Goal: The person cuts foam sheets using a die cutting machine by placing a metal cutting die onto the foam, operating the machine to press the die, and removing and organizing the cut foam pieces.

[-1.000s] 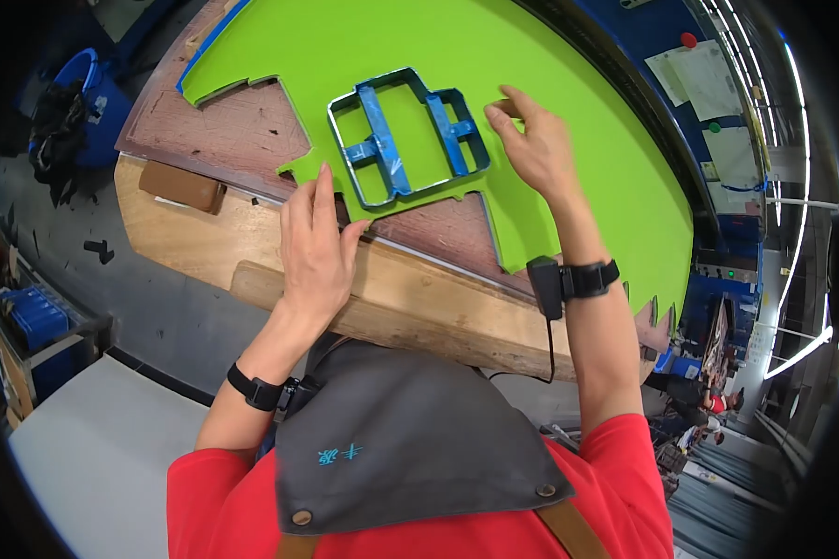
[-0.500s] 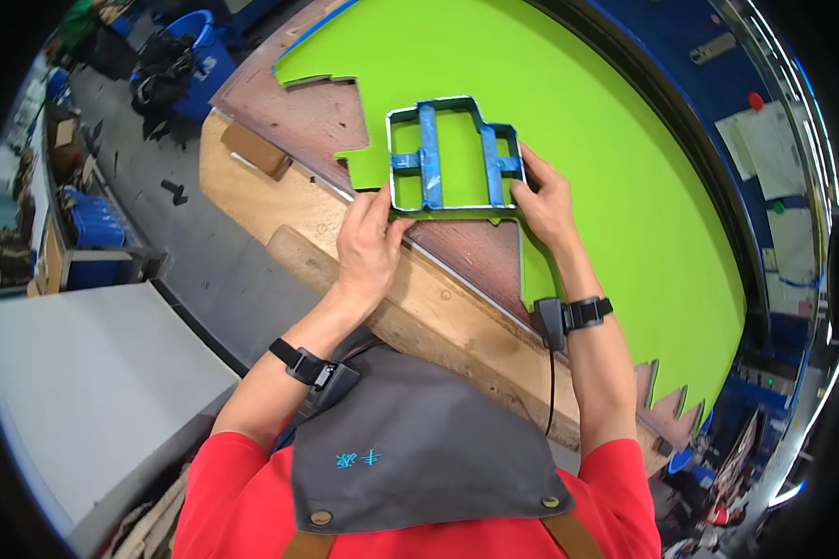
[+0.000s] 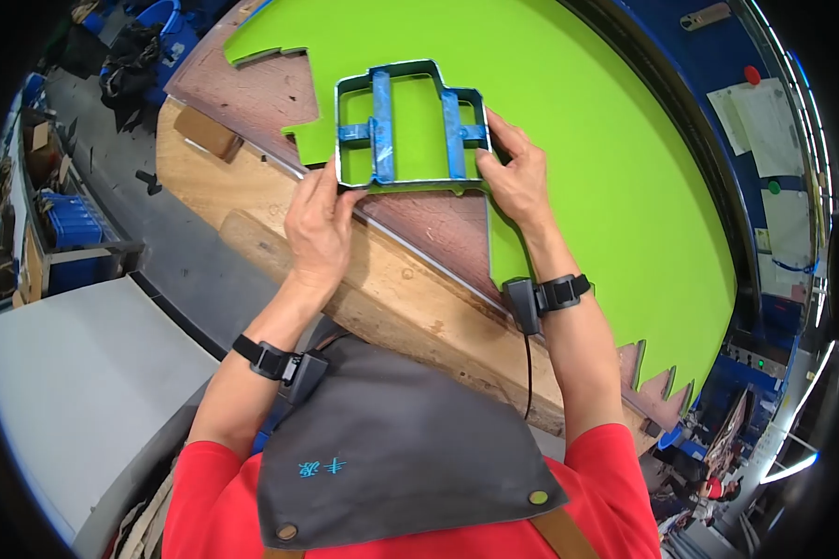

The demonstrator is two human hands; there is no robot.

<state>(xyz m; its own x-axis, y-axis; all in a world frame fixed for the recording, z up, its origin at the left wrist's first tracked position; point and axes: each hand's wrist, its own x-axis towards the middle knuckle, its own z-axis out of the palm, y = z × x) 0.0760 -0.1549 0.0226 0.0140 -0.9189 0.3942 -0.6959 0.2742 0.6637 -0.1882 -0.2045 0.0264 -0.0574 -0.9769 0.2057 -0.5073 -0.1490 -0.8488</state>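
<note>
A metal cutting die (image 3: 382, 121) with a stepped outline and blue crossbars rests on a bright green sheet (image 3: 587, 140), near its cut edge. My left hand (image 3: 319, 224) grips the die's lower left corner, fingertips against its wall. On the opposite side, my right hand (image 3: 517, 177) holds the die by its right wall, thumb near the lower corner and fingers behind. Green material shows through the die's openings. Below the die, a stepped cut-out in the sheet bares a worn reddish-brown board (image 3: 429, 224).
A wooden ledge (image 3: 410, 279) runs along the board's near side, with a brown block (image 3: 208, 133) on it. A dark curved rail (image 3: 662, 121) borders the far right. At lower left stands a pale grey surface (image 3: 84, 363); a blue bin (image 3: 172, 37) is at upper left.
The whole view has shifted, so the die, sheet and hands appear farther left and higher. Both hands keep their hold, and the die's place on the sheet looks nearly unchanged.
</note>
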